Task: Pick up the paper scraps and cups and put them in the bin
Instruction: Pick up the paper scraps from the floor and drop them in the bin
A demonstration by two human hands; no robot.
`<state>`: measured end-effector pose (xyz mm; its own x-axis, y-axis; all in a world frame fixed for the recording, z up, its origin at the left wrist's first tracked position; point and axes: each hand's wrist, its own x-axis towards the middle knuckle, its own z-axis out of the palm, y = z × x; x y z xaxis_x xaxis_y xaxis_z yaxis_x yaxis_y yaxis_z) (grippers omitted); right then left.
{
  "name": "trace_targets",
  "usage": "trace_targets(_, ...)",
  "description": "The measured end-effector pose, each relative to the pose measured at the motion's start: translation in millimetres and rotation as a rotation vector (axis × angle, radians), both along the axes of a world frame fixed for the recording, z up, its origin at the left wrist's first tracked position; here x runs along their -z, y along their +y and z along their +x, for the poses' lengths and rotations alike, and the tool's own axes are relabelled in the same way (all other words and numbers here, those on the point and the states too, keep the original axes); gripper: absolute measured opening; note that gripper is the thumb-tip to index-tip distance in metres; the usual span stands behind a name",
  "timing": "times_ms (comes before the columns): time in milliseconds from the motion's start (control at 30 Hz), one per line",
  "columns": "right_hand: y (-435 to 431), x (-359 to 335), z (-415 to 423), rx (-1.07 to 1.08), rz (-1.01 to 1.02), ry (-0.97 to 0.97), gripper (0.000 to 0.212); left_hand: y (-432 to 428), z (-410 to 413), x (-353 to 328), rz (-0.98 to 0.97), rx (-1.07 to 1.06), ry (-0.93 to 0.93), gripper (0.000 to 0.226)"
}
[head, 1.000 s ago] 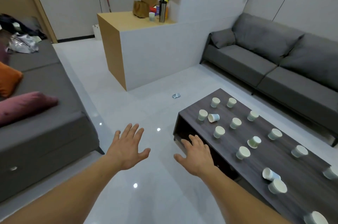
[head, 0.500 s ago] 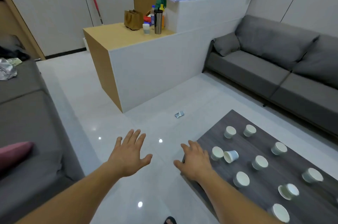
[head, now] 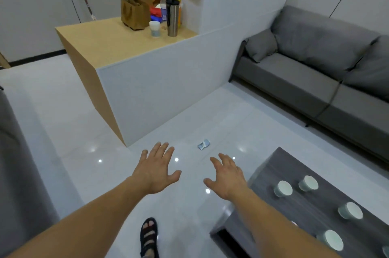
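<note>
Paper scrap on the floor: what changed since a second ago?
The person has stepped forward, so the paper scrap now lies just ahead of both hands, and most of the coffee table has slid out of view. The left hand and the right hand stay open and spread, holding nothing. The scrap and the cups have not moved.

- The person holds both arms out over the glossy white floor, palms down, fingers spread; neither hand holds anything.
- Left hand and right hand hang side by side, apart from each other.
- A crumpled pale blue paper scrap lies on the floor beyond the hands.
- Right of the right hand is a dark wood coffee table with upright paper cups on it.
- A sandalled foot shows below, between the arms.
- A grey sofa lines the right wall, and a white and wood counter stands ahead.
</note>
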<state>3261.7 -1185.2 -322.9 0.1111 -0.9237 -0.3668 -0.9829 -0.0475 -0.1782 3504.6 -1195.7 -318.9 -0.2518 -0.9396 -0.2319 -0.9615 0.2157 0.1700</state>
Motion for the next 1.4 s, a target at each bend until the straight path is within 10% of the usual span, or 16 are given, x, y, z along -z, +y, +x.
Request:
trace_targets(800,-435.2,124.1,-84.7,0.168,0.210,-0.135,0.078,-500.8,-108.6,93.0,0.274,0.245,-0.130,0.081)
trace_targets(1400,-582.3,681.0,-87.6,0.083,0.378,-0.059,0.079,-667.4,-148.4,651.4,0.544,0.342,-0.145,0.081)
